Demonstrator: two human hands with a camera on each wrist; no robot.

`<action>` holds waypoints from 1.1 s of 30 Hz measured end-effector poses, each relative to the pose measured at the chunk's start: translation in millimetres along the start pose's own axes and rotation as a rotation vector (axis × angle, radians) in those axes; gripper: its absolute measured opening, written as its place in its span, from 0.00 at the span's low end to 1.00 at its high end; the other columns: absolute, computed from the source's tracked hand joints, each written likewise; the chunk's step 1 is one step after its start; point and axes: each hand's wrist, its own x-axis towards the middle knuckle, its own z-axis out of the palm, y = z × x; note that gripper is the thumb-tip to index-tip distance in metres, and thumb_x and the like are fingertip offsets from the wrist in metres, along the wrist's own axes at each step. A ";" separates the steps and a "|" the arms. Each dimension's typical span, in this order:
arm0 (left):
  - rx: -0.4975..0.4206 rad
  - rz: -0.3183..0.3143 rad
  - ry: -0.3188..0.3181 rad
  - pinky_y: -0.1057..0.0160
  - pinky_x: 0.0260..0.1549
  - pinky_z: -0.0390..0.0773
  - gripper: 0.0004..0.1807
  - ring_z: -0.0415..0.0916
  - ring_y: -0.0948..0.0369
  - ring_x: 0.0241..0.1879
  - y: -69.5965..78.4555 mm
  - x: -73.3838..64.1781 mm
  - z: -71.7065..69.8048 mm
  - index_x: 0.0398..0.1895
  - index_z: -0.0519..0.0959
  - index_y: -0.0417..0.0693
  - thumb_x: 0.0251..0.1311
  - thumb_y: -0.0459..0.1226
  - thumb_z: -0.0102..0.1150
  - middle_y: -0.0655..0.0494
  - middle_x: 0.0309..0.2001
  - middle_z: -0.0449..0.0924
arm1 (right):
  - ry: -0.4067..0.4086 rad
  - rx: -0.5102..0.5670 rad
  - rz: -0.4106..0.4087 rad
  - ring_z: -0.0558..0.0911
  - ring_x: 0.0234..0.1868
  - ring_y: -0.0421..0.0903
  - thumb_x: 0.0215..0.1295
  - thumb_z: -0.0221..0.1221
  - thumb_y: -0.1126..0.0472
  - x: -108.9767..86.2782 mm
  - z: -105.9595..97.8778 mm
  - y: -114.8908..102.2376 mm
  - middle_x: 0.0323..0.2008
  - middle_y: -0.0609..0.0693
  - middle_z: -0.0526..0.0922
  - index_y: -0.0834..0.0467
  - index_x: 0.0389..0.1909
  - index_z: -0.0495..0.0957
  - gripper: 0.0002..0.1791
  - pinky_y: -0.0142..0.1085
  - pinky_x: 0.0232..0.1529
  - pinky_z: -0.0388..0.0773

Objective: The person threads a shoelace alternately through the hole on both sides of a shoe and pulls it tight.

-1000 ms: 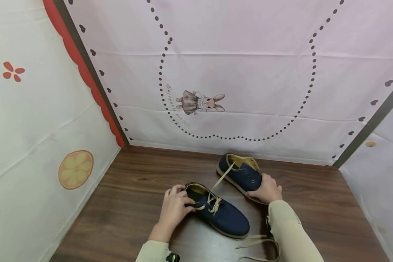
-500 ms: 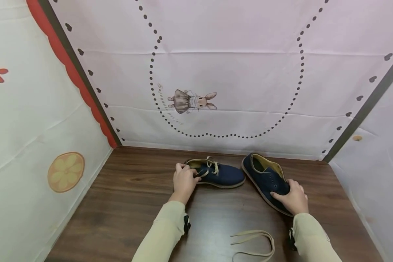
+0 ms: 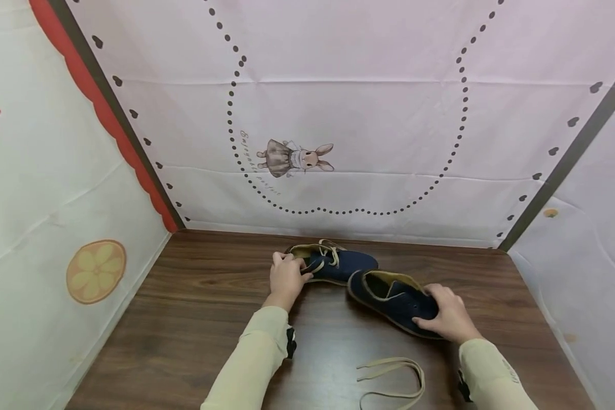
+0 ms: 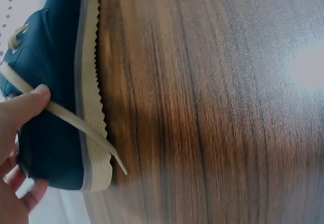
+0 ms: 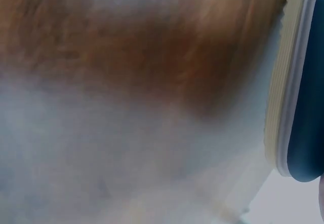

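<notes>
Beyond loose shoelace (image 3: 421, 378), grips laced shoe (image 3: 356, 262) by heel with curled left hand (image 3: 285, 279), unlaced shoe (image 3: 402, 308) by toe with half-curled right hand (image 3: 447, 313).

Wears a long, pale cream fabric right sleeve (image 3: 492, 373), ending in a cuff (image 3: 473, 348). Bears a dark marking (image 3: 511, 371), too small to read, along the outer side of the right sleeve. Wears a matching pale cream fabric left sleeve (image 3: 246, 361), left of the right sleeve. Includes a compact black wrist unit (image 3: 290, 343), facing the right sleeve, plus a second black unit (image 3: 463, 388) at the right sleeve's inner edge. Leaves left hand (image 3: 287, 279) and right hand (image 3: 449, 315) bare.
</notes>
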 end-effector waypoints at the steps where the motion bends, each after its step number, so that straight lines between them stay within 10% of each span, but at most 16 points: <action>1: -0.030 0.005 -0.006 0.54 0.44 0.70 0.11 0.59 0.52 0.51 -2.1 -0.5 -1.4 0.32 0.82 0.54 0.48 0.48 0.68 0.57 0.34 0.74 | -0.026 -0.010 -0.037 0.73 0.44 0.55 0.36 0.73 0.50 3.5 2.4 -4.6 0.42 0.54 0.76 0.60 0.46 0.73 0.34 0.55 0.41 0.65; 11: -0.381 0.065 -0.212 0.51 0.55 0.65 0.08 0.53 0.54 0.64 -25.0 -3.1 -22.2 0.40 0.80 0.52 0.57 0.35 0.62 0.55 0.50 0.76 | -0.352 0.020 -0.212 0.71 0.46 0.50 0.40 0.70 0.44 43.5 37.8 -82.3 0.45 0.50 0.73 0.56 0.51 0.71 0.36 0.50 0.45 0.66; 22: -0.454 0.185 -0.388 0.48 0.59 0.60 0.18 0.40 0.53 0.70 -13.8 -3.6 -25.9 0.58 0.71 0.46 0.65 0.38 0.52 0.46 0.71 0.48 | -0.567 0.157 -0.008 0.70 0.56 0.56 0.40 0.68 0.34 50.3 53.1 -130.2 0.56 0.57 0.70 0.58 0.60 0.66 0.49 0.53 0.53 0.66; 28: -0.420 0.276 -0.239 0.48 0.54 0.64 0.17 0.57 0.52 0.61 -0.6 -27.1 -44.2 0.54 0.74 0.54 0.64 0.46 0.53 0.52 0.60 0.65 | -0.466 0.264 0.000 0.73 0.28 0.38 0.48 0.70 0.53 39.5 6.6 -111.6 0.28 0.44 0.75 0.55 0.32 0.76 0.16 0.34 0.30 0.72; 33: -0.393 0.385 -0.185 0.55 0.44 0.70 0.11 0.71 0.61 0.42 4.0 -67.8 -42.2 0.39 0.80 0.53 0.56 0.47 0.62 0.63 0.37 0.77 | -0.626 0.250 -0.053 0.70 0.19 0.31 0.50 0.68 0.61 9.6 -3.0 -101.6 0.18 0.34 0.74 0.50 0.20 0.79 0.07 0.29 0.22 0.69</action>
